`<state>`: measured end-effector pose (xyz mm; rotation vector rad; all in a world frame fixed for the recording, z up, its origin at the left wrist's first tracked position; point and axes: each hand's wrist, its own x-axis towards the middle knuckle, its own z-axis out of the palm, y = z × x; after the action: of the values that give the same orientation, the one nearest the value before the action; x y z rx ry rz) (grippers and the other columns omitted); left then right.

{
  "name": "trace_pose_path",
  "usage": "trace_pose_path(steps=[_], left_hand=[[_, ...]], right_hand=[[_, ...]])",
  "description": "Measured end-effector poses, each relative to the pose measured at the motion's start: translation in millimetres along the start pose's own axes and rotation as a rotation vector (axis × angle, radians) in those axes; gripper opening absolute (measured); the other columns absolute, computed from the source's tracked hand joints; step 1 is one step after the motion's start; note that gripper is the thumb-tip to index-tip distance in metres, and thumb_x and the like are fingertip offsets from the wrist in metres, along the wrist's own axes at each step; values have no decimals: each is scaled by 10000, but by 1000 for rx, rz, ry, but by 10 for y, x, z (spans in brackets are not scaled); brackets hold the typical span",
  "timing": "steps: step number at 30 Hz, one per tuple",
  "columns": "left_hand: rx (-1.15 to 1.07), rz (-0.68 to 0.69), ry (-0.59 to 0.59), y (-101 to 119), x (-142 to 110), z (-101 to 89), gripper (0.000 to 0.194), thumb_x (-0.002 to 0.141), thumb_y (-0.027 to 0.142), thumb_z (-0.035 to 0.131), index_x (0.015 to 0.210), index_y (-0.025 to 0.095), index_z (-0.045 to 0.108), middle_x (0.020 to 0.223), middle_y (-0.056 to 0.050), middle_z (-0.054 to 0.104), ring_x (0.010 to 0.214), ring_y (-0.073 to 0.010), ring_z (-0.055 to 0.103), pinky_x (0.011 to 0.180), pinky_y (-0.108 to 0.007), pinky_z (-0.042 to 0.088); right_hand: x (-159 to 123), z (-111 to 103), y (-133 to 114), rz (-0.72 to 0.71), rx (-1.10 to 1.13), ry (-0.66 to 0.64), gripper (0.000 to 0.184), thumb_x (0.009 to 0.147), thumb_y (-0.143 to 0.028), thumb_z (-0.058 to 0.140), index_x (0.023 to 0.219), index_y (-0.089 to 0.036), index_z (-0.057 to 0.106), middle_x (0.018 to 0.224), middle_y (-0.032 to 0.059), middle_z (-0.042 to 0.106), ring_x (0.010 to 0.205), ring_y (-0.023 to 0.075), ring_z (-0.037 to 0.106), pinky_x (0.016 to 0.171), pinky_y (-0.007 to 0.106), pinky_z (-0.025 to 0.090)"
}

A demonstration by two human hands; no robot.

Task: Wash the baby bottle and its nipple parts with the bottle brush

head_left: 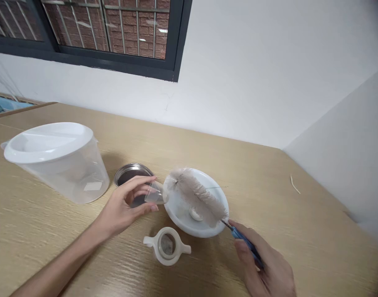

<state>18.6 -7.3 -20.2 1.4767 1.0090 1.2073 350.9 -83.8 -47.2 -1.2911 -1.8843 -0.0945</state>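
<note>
My left hand (124, 204) pinches a small clear plastic cup (154, 193) on its side between thumb and fingers, above a round steel dish (130, 173). My right hand (263, 260) grips the blue handle of a bottle brush (197, 196), whose grey-white bristles lie across a shallow white bowl (212, 198). The brush's tip is close to the cup's mouth; I cannot tell whether they touch. A small white lump (194, 214) lies in the bowl.
A two-handled white strainer cup (166, 246) stands in front of the bowl. A large clear jug with a white lid (54, 161) stands at left on the wooden table (300, 247). White walls bound the table's far and right sides, with a window (105, 37) above.
</note>
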Motion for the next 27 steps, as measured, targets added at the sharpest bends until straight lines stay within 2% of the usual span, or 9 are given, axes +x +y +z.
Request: trace_pose_path(steps=[7, 10, 15, 19, 22, 27], left_hand=[[-95, -21, -26, -6, -14, 0, 712, 735, 199, 914, 1370, 298, 609, 1270, -55, 717, 1119, -200, 696, 990, -350, 594], [-130, -29, -25, 16, -12, 2, 728, 710, 186, 928, 1351, 270, 594, 1245, -70, 726, 1109, -201, 700, 960, -337, 605], [-126, -67, -40, 55, 0, 28, 719, 705, 204, 930, 1330, 243, 575, 1282, -96, 712, 1122, -202, 696, 964, -342, 603], [-108, -76, -37, 55, 4, 41, 713, 708, 218, 927, 1324, 246, 570, 1258, -83, 716, 1109, -193, 699, 978, -347, 598], [-115, -74, -33, 52, 1, 38, 718, 702, 218, 929, 1322, 248, 568, 1254, -83, 715, 1125, -201, 698, 988, -357, 599], [-89, -86, -31, 66, 8, 23, 699, 708, 239, 924, 1317, 252, 580, 1300, -94, 698, 1183, -236, 691, 1051, -410, 577]], right_hand=[[63, 26, 17, -221, 61, -91, 301, 1010, -184, 516, 1298, -193, 603, 937, 48, 753, 751, 122, 733, 632, 176, 556], [94, 31, 10, -171, 83, -85, 307, 1007, -165, 525, 1303, -189, 603, 922, 38, 745, 701, 105, 713, 605, 167, 544], [62, 5, 14, -58, 31, -28, 265, 1013, -239, 549, 1260, -206, 637, 916, 39, 749, 643, 116, 688, 579, 189, 543], [38, 9, 0, -111, 36, -37, 270, 1022, -245, 523, 1269, -222, 630, 908, 44, 738, 716, 138, 714, 637, 208, 566], [67, 25, 1, -168, 102, -87, 308, 1008, -185, 523, 1301, -215, 614, 876, 24, 721, 684, 112, 696, 607, 180, 544], [104, 16, 17, -75, 85, -60, 288, 1004, -202, 549, 1281, -204, 629, 886, 22, 732, 616, 91, 663, 555, 164, 521]])
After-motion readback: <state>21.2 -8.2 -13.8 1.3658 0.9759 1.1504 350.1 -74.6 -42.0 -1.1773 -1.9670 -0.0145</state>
